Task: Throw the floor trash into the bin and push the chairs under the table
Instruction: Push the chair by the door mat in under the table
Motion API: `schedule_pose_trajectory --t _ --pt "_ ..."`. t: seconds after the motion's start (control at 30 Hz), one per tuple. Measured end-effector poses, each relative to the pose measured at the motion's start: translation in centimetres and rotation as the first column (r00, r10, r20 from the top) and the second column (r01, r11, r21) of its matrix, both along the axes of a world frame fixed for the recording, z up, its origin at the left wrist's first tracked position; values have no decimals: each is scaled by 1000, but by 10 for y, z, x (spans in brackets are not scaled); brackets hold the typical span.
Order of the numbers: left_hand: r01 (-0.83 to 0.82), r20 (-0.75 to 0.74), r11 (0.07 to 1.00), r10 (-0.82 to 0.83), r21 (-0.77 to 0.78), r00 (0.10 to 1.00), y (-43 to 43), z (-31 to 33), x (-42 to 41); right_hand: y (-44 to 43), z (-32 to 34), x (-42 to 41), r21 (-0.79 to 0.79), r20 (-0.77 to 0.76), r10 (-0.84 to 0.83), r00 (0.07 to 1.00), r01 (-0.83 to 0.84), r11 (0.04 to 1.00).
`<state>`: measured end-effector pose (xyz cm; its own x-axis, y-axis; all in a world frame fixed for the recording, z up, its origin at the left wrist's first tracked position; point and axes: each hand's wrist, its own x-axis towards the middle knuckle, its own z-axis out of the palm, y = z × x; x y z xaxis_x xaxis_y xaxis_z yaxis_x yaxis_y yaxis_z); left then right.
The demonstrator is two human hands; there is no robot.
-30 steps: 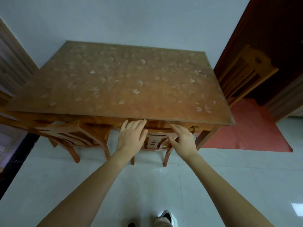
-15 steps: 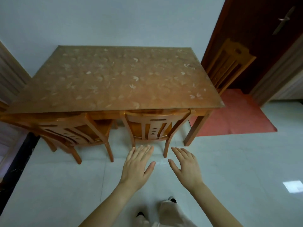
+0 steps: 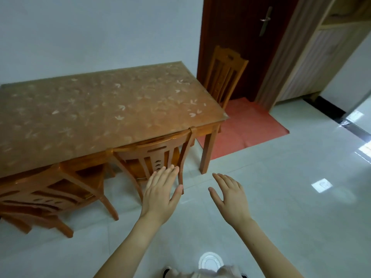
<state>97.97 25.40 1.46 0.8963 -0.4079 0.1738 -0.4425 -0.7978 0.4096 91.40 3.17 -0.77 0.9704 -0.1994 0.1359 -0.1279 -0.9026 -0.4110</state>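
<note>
A: Both hands are up in front of the table (image 3: 96, 109), and neither one is holding anything. The left hand (image 3: 160, 195) is flat, fingers spread and loose, palm down.

B: And the right hand (image 3: 230, 197) is the same, open and relaxed, hanging over bare floor (image 3: 291, 207) at about five o'clock from the table's near corner leg.

A: The near chair (image 3: 154, 157) is tucked in, its top rail right under the table edge. The left hand's fingertips overlap its backrest in this view, though I can't tell if they touch it.

B: At nine o'clock from that one, a second chair (image 3: 52, 189) is also pushed under, seat beneath the tabletop and back legs out on the tiles.

A: A third chair (image 3: 224, 75) stands at the table's far end, around one o'clock, backed against a dark door (image 3: 241, 27).

B: There's a red mat (image 3: 247, 125) on the floor in front of that door, running under the chair.

A: At six o'clock, a white shoe (image 3: 209, 261) is on the tiles.
</note>
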Motion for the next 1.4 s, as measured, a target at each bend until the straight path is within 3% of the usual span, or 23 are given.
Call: schedule_pose_trajectory --t 0.2,0.57,0.77,1.0,1.4 --pt "71 15 997 -71 4 997 -78 0 -5 -79 10 -24 -9 42 -87 995 87 996" --pt "289 -27 955 -291 -71 956 -317 -7 -70 -280 9 -117 -16 6 -280 960 280 960" --pt "375 -44 926 -377 -52 925 -401 -11 -70 -364 15 -131 24 9 -337 941 337 941" --pt "382 -71 924 -383 -25 921 -472 -24 -1 -433 -6 -69 82 -29 -344 938 346 935" --pt "420 -32 908 -420 3 907 -598 -19 241 -556 8 168 31 25 -307 951 307 951"
